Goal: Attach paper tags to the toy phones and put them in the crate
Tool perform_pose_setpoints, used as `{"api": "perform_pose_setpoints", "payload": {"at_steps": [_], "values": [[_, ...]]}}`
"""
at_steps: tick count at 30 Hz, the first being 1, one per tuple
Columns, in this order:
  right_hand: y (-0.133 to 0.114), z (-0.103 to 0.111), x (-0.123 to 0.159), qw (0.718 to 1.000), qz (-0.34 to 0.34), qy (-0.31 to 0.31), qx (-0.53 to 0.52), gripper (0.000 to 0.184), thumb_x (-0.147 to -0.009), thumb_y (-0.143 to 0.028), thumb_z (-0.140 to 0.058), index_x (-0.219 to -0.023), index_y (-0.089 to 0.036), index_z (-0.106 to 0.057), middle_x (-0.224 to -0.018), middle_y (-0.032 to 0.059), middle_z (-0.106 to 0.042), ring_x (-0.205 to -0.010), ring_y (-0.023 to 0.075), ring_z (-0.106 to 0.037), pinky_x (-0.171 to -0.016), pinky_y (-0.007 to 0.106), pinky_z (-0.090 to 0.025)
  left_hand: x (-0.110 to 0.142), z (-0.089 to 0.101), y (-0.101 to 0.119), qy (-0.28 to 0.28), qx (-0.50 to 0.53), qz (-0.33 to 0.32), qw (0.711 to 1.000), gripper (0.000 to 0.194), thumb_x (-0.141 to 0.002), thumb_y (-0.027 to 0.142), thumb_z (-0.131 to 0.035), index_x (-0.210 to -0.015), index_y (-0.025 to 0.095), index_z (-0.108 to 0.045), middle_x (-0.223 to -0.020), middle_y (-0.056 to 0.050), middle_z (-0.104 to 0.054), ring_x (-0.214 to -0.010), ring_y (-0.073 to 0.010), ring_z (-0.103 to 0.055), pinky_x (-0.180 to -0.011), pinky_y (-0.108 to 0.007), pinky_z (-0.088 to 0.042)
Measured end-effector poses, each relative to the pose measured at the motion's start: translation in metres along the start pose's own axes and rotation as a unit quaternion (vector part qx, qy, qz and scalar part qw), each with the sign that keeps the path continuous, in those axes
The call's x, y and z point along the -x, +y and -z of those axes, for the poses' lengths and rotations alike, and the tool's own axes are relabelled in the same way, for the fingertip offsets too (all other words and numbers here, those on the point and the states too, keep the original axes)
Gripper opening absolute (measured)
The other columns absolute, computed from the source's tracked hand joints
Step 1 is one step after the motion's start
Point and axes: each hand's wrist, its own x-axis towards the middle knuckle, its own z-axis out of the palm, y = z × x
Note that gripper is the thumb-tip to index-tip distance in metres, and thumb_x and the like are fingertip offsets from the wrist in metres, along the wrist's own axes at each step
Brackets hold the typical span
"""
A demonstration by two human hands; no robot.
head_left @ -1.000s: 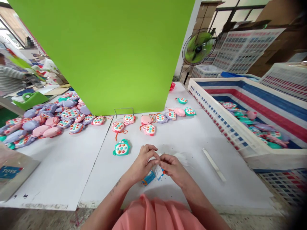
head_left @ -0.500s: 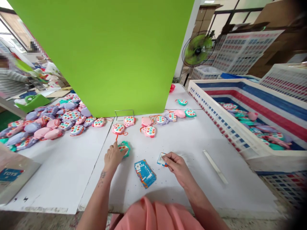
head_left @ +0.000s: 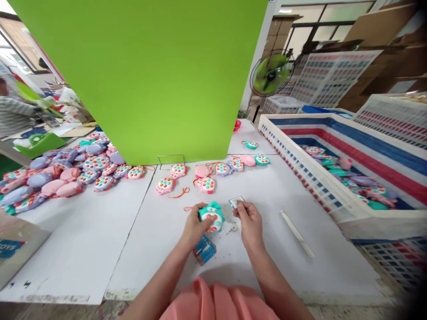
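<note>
One green toy [head_left: 215,212] is clasped in the curled fingers of the left hand [head_left: 194,227], a small card [head_left: 234,202] pinched by the right hand [head_left: 251,223]; blue cards [head_left: 204,251] lie just bodyward of the left fingers

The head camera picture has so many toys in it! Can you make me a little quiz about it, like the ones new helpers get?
1. What is the left hand holding?
2. True or false: the fingers of the right hand hold a small card.
3. Which of these lies on the table to the right of the right hand?
a) a spoon
b) a long white strip
c) a pair of scissors

Key:
1. A green toy with a white front.
2. True.
3. b
</note>
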Motion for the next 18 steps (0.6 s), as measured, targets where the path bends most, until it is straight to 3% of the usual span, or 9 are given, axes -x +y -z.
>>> {"api": "perform_pose_setpoints", "payload": {"at_steps": [3, 6, 9, 13, 18], "values": [[0.002, -0.005, -0.002, 1.000, 0.007, 0.026, 0.005, 0.027, -0.076, -0.045, -0.063, -0.082, -0.020, -0.058, -0.073, -0.0005, -0.060, -0.064, 0.0144, -0.056, -0.060, 0.027, -0.046, 0.012, -0.036, 0.001, -0.033, 0.001, -0.042, 0.999, 0.049, -0.070, 0.038, -0.070, -0.107, 0.019, -0.046, -0.089, -0.001, -0.059, -0.069, -0.0115, -0.055, -0.062, -0.023, -0.047], [0.005, -0.004, -0.003, 0.996, 0.036, 0.059, 0.059, 0.028, -0.078, -0.046, -0.059, -0.082, -0.019, -0.058, -0.071, -0.0003, -0.059, -0.065, 0.0148, -0.055, -0.060, 0.027, -0.045, 0.017, -0.049, -0.001, -0.038, -0.017, -0.093, 0.995, 0.039, -0.076, 0.038, -0.064, -0.105, 0.018, -0.048, -0.095, -0.003, -0.057, -0.075, -0.0120, -0.053, -0.065, -0.023, -0.046], [0.005, 0.002, -0.004, 0.989, 0.072, 0.080, 0.100, 0.030, -0.079, -0.046, -0.057, -0.085, -0.016, -0.059, -0.074, 0.0021, -0.061, -0.068, 0.0163, -0.056, -0.062, 0.028, -0.045, 0.017, -0.048, -0.002, -0.057, -0.026, -0.127, 0.990, 0.030, -0.084, 0.041, -0.054, -0.099, 0.016, -0.056, -0.088, -0.003, -0.059, -0.073, -0.0125, -0.052, -0.065, -0.024, -0.044], [0.000, 0.006, -0.002, 0.978, 0.108, 0.082, 0.159, 0.030, -0.081, -0.045, -0.055, -0.087, -0.016, -0.060, -0.076, 0.0043, -0.063, -0.068, 0.0172, -0.057, -0.064, 0.029, -0.045, 0.016, -0.040, 0.002, -0.025, -0.059, -0.119, 0.991, 0.026, -0.083, 0.038, -0.055, -0.088, 0.015, -0.065, -0.080, -0.003, -0.064, -0.072, -0.0136, -0.055, -0.068, -0.024, -0.043], [-0.011, 0.005, 0.003, 0.972, 0.129, 0.085, 0.174, 0.030, -0.083, -0.044, -0.053, -0.089, -0.016, -0.060, -0.077, 0.0047, -0.063, -0.064, 0.0163, -0.058, -0.061, 0.029, -0.046, 0.015, -0.034, 0.009, -0.012, -0.093, -0.110, 0.990, 0.021, -0.080, 0.035, -0.057, -0.073, 0.016, -0.062, -0.069, 0.000, -0.061, -0.066, -0.0128, -0.052, -0.064, -0.023, -0.041]]}}
